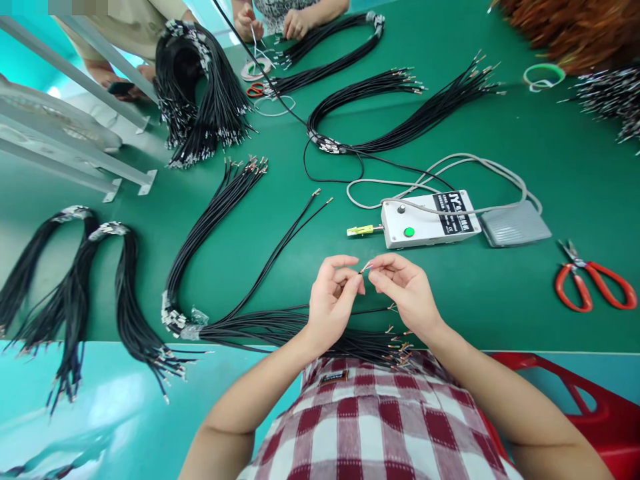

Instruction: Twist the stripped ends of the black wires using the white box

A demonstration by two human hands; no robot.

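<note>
Between my hands is the stripped end of a black cable (361, 272), its thin inner wires showing. My left hand (334, 293) pinches the black jacket near that end. Thumb and finger of my right hand (403, 287) are closed on the fine wire tips. Below my hands a bundle of black cables (270, 328) lies along the table's near edge, with coloured wire ends at the right. Just beyond my fingers stands a white box (425, 230) with a green button, a knob and a yellow-green tip (363, 231) pointing left.
Red-handled pliers (580, 267) and a grey pedal (517, 223) lie right. More cable bundles (200, 220) spread left, some hanging over the edge (125, 287). Across the green table, a co-worker's hands (295, 23) handle cables. A red stool (595, 427) is at my right.
</note>
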